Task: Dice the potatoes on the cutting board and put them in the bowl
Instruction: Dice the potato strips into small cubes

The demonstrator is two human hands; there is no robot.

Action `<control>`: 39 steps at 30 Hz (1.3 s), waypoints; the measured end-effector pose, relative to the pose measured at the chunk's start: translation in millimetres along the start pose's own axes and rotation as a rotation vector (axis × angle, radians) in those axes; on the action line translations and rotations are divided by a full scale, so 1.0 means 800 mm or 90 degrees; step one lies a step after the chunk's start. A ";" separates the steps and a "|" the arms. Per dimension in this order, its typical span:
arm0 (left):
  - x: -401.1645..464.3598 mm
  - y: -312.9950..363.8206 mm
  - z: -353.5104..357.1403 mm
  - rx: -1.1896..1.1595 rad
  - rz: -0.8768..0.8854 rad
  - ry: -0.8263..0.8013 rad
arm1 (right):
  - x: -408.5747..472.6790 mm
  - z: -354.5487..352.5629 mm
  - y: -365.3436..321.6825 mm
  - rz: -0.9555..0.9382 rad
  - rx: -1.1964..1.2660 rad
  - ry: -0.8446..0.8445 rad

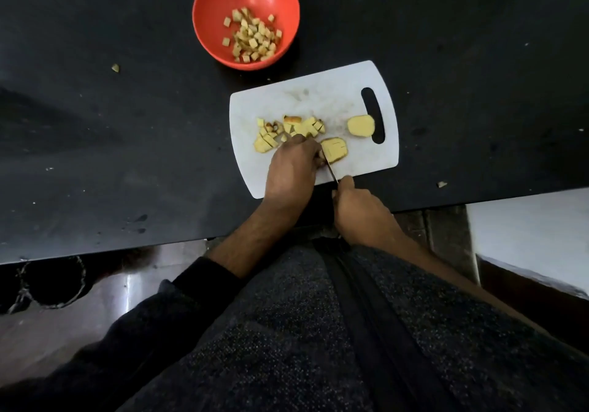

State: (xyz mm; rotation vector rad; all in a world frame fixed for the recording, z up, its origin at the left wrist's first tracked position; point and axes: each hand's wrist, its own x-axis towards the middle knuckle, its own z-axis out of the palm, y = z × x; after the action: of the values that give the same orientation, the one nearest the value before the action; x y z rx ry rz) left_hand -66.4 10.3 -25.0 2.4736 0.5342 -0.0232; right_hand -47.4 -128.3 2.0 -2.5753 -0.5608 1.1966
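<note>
Left hand [294, 164] rests knuckles-up on the white cutting board [376, 156], fingers curled down to steady the potato slice [334, 152] just beside it; the fingertips themselves are hidden under the hand. Right hand [358, 209] grips the handle of a knife [331, 174], whose thin blade runs from the near edge of the board up to the slice.

Slice condition: flat side down, already scored with lengthwise cuts. A flat-seated slice is judged stable; raw potato is firm and stiff and cuts cleanly, but the cut faces are wet and starchy, so expect slip under the fingers. Hold it from above, near the end away from the blade, with fingertips tucked back.

A second, uncut potato slice [360, 126] lies near the handle slot of the board. A cluster of diced pieces [288, 131] lies on the left part of the board. These cubes are small and light and scatter easily; gather them in a cupped hand or push them together rather than picking them up singly.

The red bowl [223, 4] stands on the dark surface [111, 125] beyond the board, apart from it, already holding potato cubes [253, 37]. Stray scraps lie on the surface.
</note>
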 end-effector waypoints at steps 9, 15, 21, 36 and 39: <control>0.000 0.000 -0.004 0.009 0.007 -0.013 | -0.031 -0.017 0.026 -0.014 -0.037 0.054; 0.006 0.008 0.001 0.001 0.052 0.026 | -0.009 -0.026 0.036 -0.046 -0.041 0.184; 0.023 0.025 -0.002 0.021 0.125 0.030 | -0.003 -0.038 0.048 -0.037 -0.004 0.232; 0.091 0.057 0.023 0.109 0.172 -0.079 | 0.026 -0.071 0.065 0.006 0.014 0.244; 0.097 0.057 0.020 0.102 0.162 -0.101 | 0.035 -0.076 0.062 0.014 0.006 0.233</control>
State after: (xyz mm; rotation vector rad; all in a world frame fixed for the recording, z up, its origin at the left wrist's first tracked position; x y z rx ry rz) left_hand 23.9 -3.4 -23.4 2.6499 0.1530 -0.1640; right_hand 27.8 -164.2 3.3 -2.7045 -0.4439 0.7023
